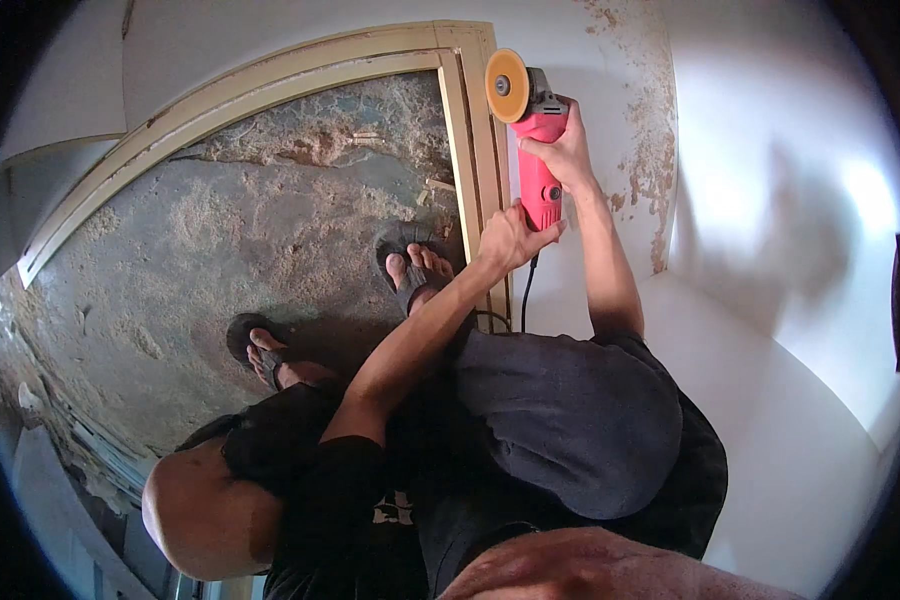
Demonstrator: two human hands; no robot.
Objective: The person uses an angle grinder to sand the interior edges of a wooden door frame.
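Since my own hands are out of shot, I can't tell their grip. A co-worker's hands (505, 238) are clamped round the red angle grinder (540, 150), just right of the door frame (470, 150). The wall (650, 120) right of the frame looks patchy, so I reckon there's plenty left to do.

Right of the door frame (475, 150), the white wall (770, 200) is bare and open above and far to the right. Hard against the frame's right edge a crouching person grips a red angle grinder (542, 180), one hand (505, 240) at its tail and the other hand (567, 152) on its body. The orange disc (507, 85) is near the frame's top corner. Both forearms bar the way from below. A black cord (525, 290) hangs beside the frame's foot. Left of the frame the rough floor (220, 230) lies open, apart from a sandalled foot (415, 265) touching the frame
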